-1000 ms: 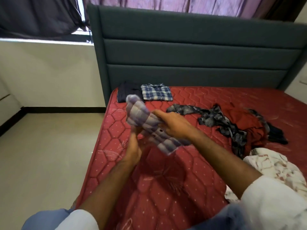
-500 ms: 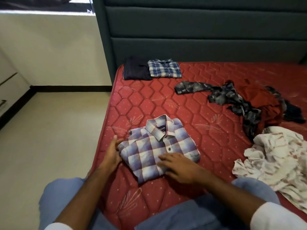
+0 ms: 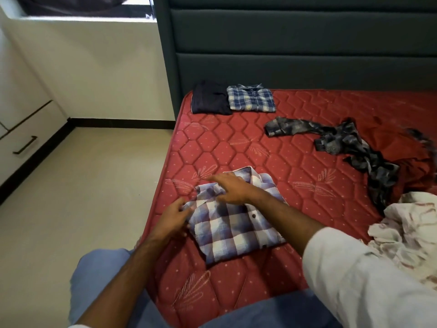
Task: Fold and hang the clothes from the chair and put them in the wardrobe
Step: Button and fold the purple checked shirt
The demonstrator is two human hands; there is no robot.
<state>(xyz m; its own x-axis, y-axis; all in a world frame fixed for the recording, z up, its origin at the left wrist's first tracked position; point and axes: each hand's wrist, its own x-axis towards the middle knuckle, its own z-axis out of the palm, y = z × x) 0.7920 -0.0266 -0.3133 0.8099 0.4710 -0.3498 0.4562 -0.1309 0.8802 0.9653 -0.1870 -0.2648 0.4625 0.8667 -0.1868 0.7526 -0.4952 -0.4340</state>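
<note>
Two hands work on a folded purple-and-white checked shirt (image 3: 233,223) that lies near the left edge of a red quilted mattress (image 3: 295,166). Farthest left stands a cream drawer unit with a dark bar handle (image 3: 24,145) on a pale tiled floor (image 3: 82,197). The left hand (image 3: 173,218) sits at the shirt's left edge, its fingers curled around the cloth there, thumb on top. The right hand (image 3: 233,189) lies across the shirt's upper part just below the collar, fingers stretched out flat and loose, pressing on the fabric without gripping it. At the head of the mattress, against a grey-green padded headboard (image 3: 295,43), a folded dark navy garment (image 3: 209,100) touches a folded blue-and-white plaid shirt (image 3: 251,100) on its right. Further right, well apart from the folded pieces, a crumpled grey patterned shirt (image 3: 350,143) sprawls partly over a rumpled dark red garment (image 3: 406,157). Nearest the right edge lies a bunched cream cloth with reddish-brown print (image 3: 411,226).
</note>
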